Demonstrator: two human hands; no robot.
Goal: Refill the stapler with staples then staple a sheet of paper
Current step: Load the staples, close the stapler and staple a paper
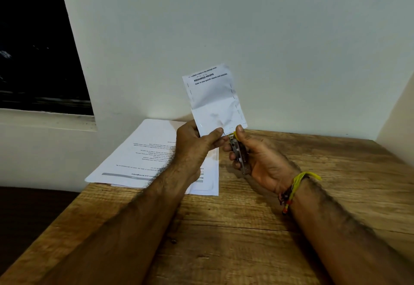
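A folded printed sheet of paper stands upright in the air above the desk, with rows of staples along both side edges. My left hand pinches its lower edge between thumb and fingers. My right hand grips a small metal stapler with a yellow tip, thumb on top. The stapler's mouth sits at the paper's lower right corner.
A stack of printed sheets lies on the wooden desk behind my left hand, partly over the desk's left edge. A white wall stands close behind, a dark window at the left. My right wrist carries a yellow thread band.
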